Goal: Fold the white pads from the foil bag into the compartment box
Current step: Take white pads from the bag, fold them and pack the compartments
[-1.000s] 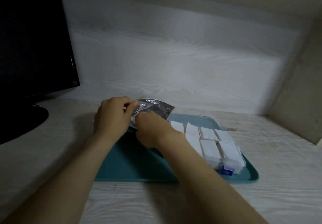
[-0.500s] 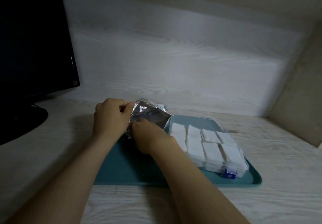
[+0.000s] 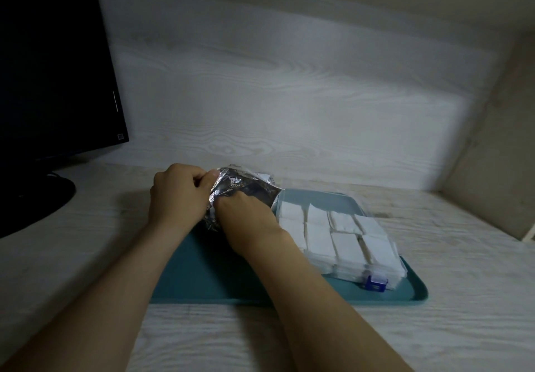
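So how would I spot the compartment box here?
Find the teal tray on the pale desk. On its right half sits the compartment box, clear plastic with a blue latch in front. Unlike the crinkled foil bag beside it, it holds rows of white pads.

Bare pale wood-grain tabletop (image 3: 463,256) lay open right of the teal plastic tray (image 3: 202,279). The black monitor's round base (image 3: 43,198) blocked the far left, and the clear compartment box (image 3: 347,271) filled the tray's right half.

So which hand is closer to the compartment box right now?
Right. The right hand reaches into the foil bag just beside the compartment box; the left hand grips the bag's other side, farther from the box.
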{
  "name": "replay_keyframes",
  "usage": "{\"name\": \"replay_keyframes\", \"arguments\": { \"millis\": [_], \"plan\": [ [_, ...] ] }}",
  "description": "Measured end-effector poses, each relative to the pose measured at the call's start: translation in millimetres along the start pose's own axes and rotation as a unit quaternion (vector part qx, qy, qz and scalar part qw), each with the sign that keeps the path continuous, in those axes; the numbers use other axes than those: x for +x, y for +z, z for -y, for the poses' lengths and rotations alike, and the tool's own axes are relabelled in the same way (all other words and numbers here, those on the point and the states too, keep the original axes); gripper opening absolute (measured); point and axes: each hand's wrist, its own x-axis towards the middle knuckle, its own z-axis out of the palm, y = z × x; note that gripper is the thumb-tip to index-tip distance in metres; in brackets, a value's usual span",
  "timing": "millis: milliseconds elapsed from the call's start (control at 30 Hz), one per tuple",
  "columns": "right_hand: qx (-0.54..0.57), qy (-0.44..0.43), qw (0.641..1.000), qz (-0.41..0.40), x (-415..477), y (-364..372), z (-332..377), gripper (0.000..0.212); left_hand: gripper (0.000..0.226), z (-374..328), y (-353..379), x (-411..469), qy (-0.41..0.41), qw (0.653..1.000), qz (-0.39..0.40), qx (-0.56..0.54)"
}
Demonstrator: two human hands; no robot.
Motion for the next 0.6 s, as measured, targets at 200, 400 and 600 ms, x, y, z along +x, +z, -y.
{"name": "replay_keyframes", "arguments": {
  "millis": [200, 400, 600],
  "plan": [
    [0.020, 0.030, 0.999, -0.027, -3.9, -9.1, 2.5, 0.040, 0.044, -3.3, -2.2, -1.7, -0.022, 0.999, 0.027, 0.007],
    [0.146, 0.093, 0.968, -0.183, -5.1, -17.0, -11.5, 0.043, 0.044, -6.5, -1.7, -1.2, -0.042, 0.999, -0.004, 0.010],
    [0.266, 0.089, 0.923, -0.262, -10.9, -29.7, -33.8, 0.042, 0.045, -10.3, -1.1, -3.7, -0.033, 0.999, -0.024, 0.027]
  ]
}}
